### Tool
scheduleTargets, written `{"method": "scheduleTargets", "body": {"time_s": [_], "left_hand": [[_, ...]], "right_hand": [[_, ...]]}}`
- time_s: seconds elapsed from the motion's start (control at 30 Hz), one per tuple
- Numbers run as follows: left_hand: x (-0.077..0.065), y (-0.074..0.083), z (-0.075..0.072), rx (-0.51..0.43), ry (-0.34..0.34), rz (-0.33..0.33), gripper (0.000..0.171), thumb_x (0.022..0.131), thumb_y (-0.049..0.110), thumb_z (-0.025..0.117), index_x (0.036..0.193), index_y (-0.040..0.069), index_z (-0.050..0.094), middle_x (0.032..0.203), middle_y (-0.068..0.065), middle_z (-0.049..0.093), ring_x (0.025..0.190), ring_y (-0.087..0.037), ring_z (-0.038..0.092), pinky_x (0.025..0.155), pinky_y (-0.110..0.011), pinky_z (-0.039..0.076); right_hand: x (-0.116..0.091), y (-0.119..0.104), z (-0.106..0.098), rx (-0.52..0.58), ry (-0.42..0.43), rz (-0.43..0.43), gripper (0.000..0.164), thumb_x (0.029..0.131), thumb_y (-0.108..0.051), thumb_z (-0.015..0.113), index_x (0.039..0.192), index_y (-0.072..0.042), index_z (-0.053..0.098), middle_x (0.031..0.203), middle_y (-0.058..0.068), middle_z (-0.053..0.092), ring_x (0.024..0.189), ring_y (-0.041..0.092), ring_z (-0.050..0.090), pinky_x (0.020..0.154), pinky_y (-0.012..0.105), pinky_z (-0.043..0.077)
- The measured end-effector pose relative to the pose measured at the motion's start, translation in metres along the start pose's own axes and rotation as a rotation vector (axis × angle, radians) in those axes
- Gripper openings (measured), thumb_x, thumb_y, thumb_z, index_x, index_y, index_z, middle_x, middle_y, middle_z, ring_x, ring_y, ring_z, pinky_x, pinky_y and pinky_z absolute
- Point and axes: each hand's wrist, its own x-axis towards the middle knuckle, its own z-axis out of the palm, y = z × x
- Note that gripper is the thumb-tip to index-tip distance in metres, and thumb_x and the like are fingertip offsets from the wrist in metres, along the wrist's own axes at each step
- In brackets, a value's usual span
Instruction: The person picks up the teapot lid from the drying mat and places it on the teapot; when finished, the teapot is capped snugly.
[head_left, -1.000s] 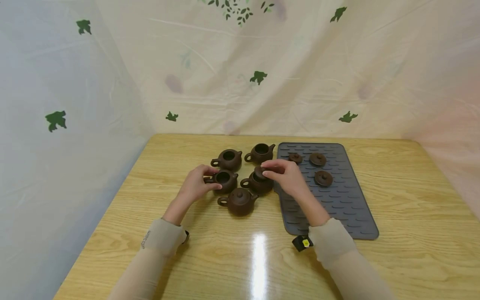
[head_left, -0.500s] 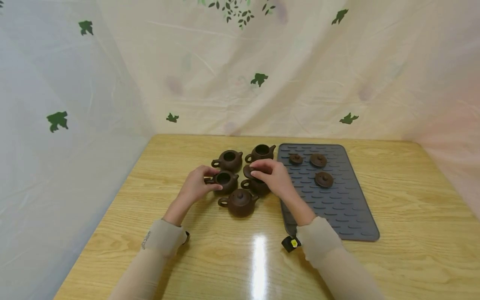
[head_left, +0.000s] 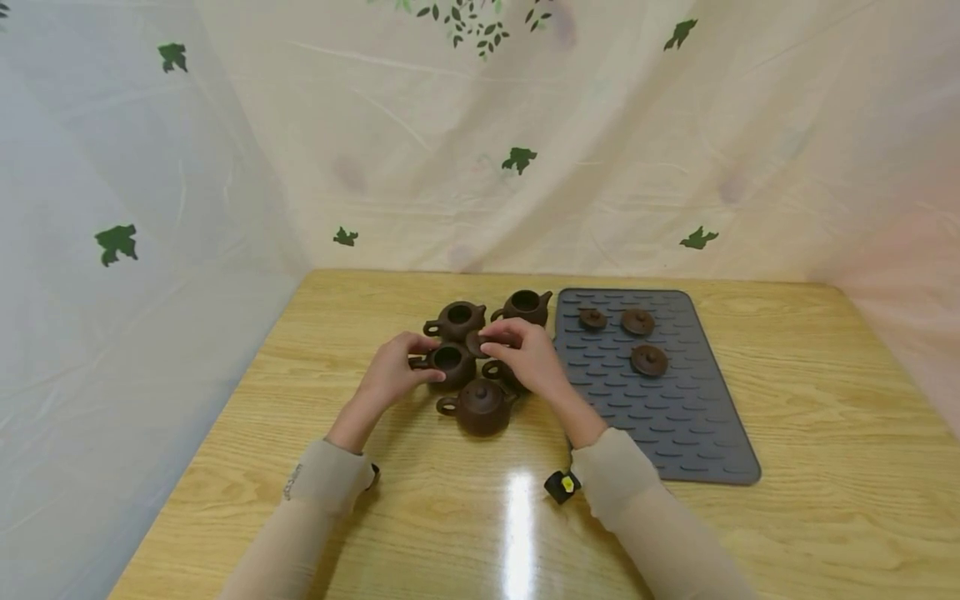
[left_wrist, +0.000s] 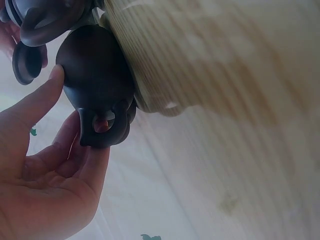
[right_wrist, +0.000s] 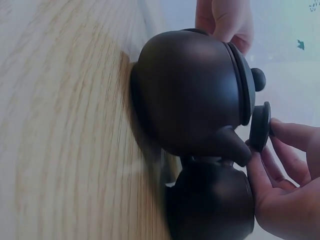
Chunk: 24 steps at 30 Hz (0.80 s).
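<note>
My left hand (head_left: 390, 367) grips a lidless dark brown teapot (head_left: 454, 379), thumb on its body and fingers behind the handle, as the left wrist view shows. Between the thumb and fingers of my right hand (head_left: 531, 357) is a round brown teapot lid (right_wrist: 260, 126), pinched by its knob and tilted. It hangs by the right side of the gripped teapot's opening. In front stands a teapot with its lid on (head_left: 483, 410). Another teapot (head_left: 492, 369) is mostly hidden under my right hand.
Two lidless teapots stand behind, one at left (head_left: 465, 317) and one at right (head_left: 527, 305). On the grey ridged mat (head_left: 675, 425) at right lie three lids: small (head_left: 592, 320), back (head_left: 637, 322) and front (head_left: 649, 361). A patterned cloth (head_left: 420, 183) hangs behind the table.
My right hand has carried the lid leftward, from over the right-hand teapot toward the one my left hand grips. The left hand has stayed in place.
</note>
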Motion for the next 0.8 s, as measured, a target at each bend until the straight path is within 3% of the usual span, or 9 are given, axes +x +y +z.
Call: {"method": "scheduleTargets", "body": {"time_s": [0.33,0.8], "left_hand": [[0.0,-0.002,0.002,-0.014,0.006,-0.005,0.046,0.084,0.016,0.082,0.125,0.005,0.066,0.125,-0.016,0.064,0.118,-0.032,0.063,0.102,-0.046,0.054],[-0.001,-0.002,0.002,-0.014,0.005,-0.002,0.046,0.084,0.015,0.081,0.127,0.006,0.066,0.126,-0.015,0.064,0.119,-0.033,0.063,0.101,-0.046,0.054]], "right_hand": [[0.007,-0.003,0.013,-0.023,-0.011,-0.002,0.021,0.091,-0.014,0.073,0.111,-0.008,0.073,0.12,0.012,0.07,0.116,0.03,0.067,0.088,0.041,0.06],[0.017,-0.002,0.027,-0.083,-0.053,-0.018,0.018,0.09,-0.015,0.074,0.108,-0.012,0.076,0.113,0.007,0.074,0.107,0.025,0.07,0.088,0.038,0.06]]}}
